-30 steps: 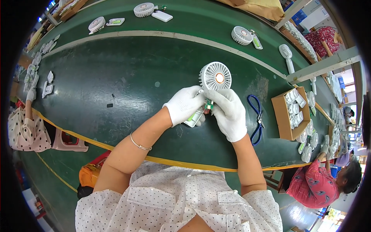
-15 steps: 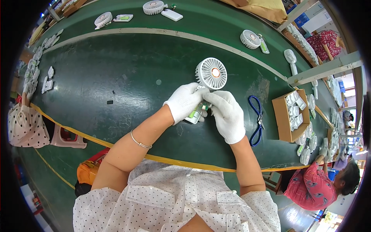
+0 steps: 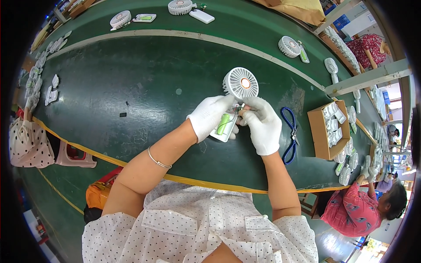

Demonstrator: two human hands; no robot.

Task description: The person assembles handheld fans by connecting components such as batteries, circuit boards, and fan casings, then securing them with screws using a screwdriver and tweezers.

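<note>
Above the near part of the dark green worktable (image 3: 131, 101), the white-gloved left hand (image 3: 209, 117) and white-gloved right hand (image 3: 262, 127) both clasp a small white handheld fan (image 3: 234, 101). Its long axis runs from the open handle, with its green cell, nearest the person up to the round grille, which points away and slightly right. The fan sits a little lower than half a second ago. Blue-handled scissors (image 3: 289, 133) lie just right of the hands.

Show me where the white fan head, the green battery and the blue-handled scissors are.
white fan head (image 3: 240, 83), head view, on the round front grille.
green battery (image 3: 223, 124), head view, on its middle.
blue-handled scissors (image 3: 289, 136), head view, on the blue handle loop.
</note>
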